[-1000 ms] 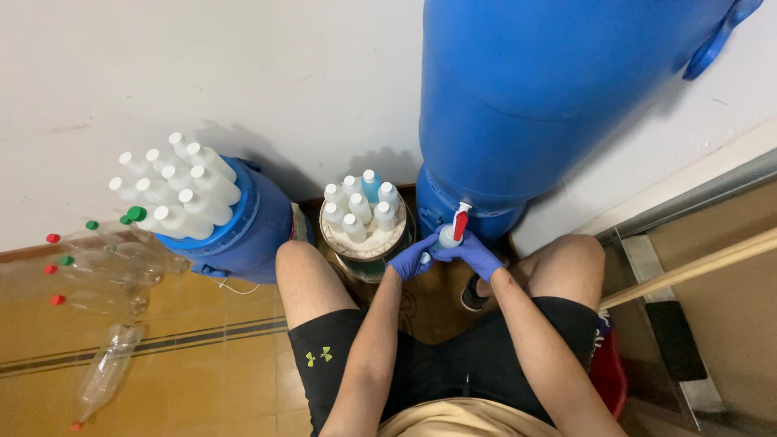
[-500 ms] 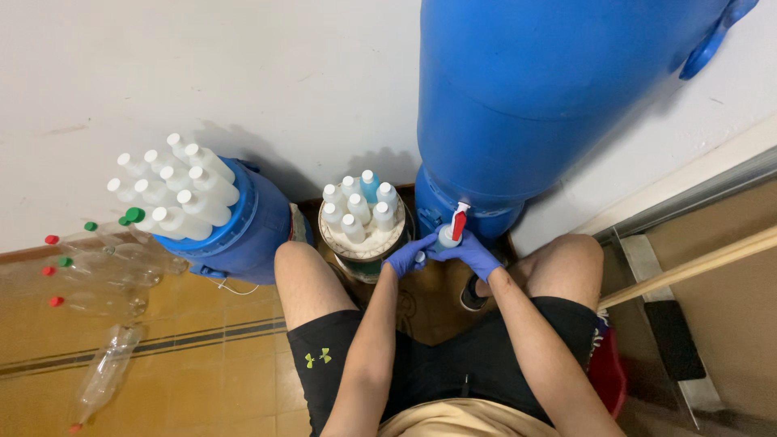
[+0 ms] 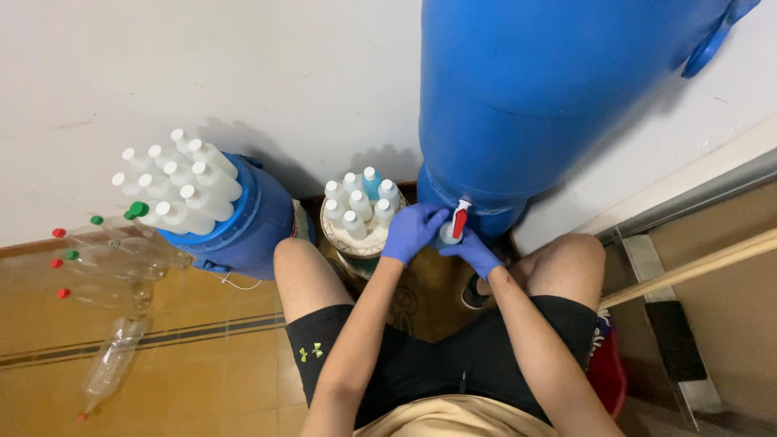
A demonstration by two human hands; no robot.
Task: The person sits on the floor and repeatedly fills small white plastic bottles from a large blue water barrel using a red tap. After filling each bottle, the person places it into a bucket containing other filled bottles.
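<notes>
White wall, tan tiled floor (image 3: 202,364), big blue barrel (image 3: 550,97), gloved left hand (image 3: 413,231) and right hand (image 3: 473,252) clasped around small bottle (image 3: 447,235) under red tap (image 3: 460,218)

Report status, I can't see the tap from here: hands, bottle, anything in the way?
Left hand and right hand gloved, both around the small bottle under the red tap. Capped bottles close left.
</notes>
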